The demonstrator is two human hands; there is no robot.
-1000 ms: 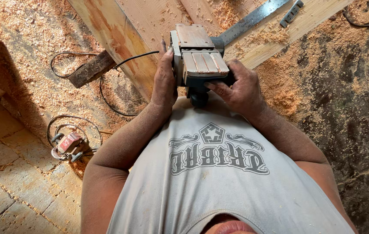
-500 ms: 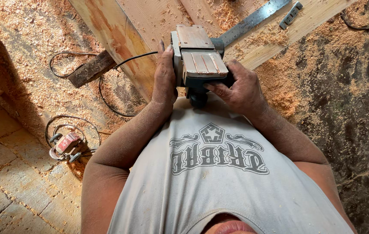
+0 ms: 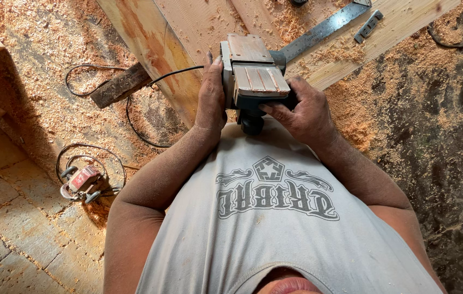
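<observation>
Lying on the sawdust-strewn floor at the far left was a small red power tool with its black cord looped around it, and farther up a dark, flat offcut of wood lay tilted beside a second loop of black cable. Next came a broad pale timber beam slanting across the top of the view, dusted with shavings. The left hand pressed flat against the left side of an upturned grey electric hand planer with a ribbed metal sole, fingers extended upward along its body and thumb out of sight behind. The planer was held sole-up in front of the chest, over the near edge of the beam. The right hand cupped the planer's right side from below, fingers curled around the dark housing. Farther right, a long grey metal bar lay diagonally on the beam, with a small grey metal bracket just beside its upper end. Dark bare ground filled the right edge.
</observation>
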